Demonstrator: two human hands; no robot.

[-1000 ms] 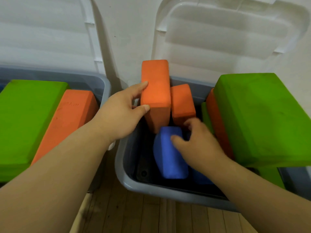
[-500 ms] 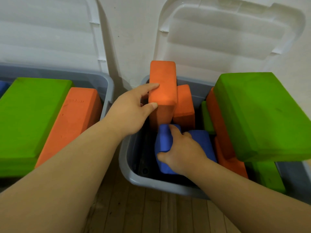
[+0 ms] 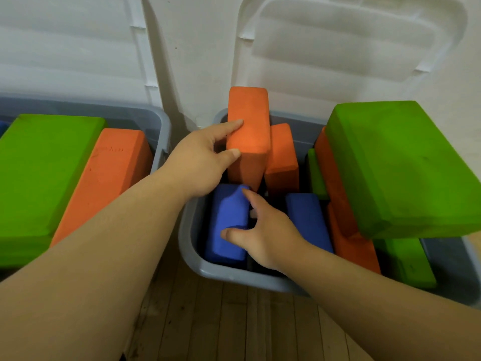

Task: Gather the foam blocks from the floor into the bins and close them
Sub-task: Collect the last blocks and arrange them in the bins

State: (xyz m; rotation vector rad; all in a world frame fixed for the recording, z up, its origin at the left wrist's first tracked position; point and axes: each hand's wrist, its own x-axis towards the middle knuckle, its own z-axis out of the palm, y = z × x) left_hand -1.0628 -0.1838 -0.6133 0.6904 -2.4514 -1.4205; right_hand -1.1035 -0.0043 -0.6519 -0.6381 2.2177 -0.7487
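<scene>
In the bin at centre frame (image 3: 226, 274) the blocks are packed on end and on edge, which looks like a way of fitting more in. The left hand (image 3: 197, 162) clasps the tall orange block (image 3: 248, 126) at upper centre, forefinger laid across its top face and thumb pressed on the near face, so the block's left edge sits in a half-spread grip. It stands upright well above the rim, probably held aside to open room below. The right hand (image 3: 263, 230) reaches down just beneath it and grips the blue block (image 3: 229, 222) lying along the bin's left wall: thumb on its near part, forefinger stretched to its far end, the other fingers curled into the gap beside a second blue block (image 3: 307, 220). I judge that it is being seated flat against the wall. A large green block (image 3: 406, 168) at right rides high over the rim and would likely stop the lid (image 3: 351, 40), which leans open against the wall. The left-frame bin (image 3: 161, 121) is also full and open
</scene>
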